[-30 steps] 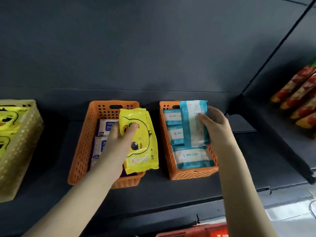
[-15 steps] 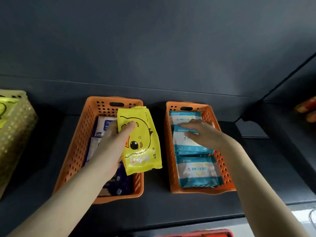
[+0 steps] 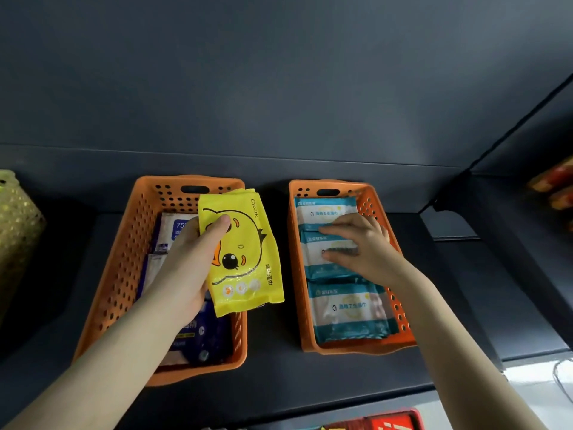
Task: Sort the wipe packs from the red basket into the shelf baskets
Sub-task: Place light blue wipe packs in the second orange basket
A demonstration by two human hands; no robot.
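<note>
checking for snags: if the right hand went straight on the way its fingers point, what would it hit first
Likely the left wall of the right orange basket, just past the right hand, whose fingers lie on a teal wipe pack.

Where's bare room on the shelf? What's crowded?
Bare shelf: between the left basket and the right basket, between the left basket and the yellow basket, and right of the right basket. Crowded: teal packs fill the right basket, right hand on them.
</note>
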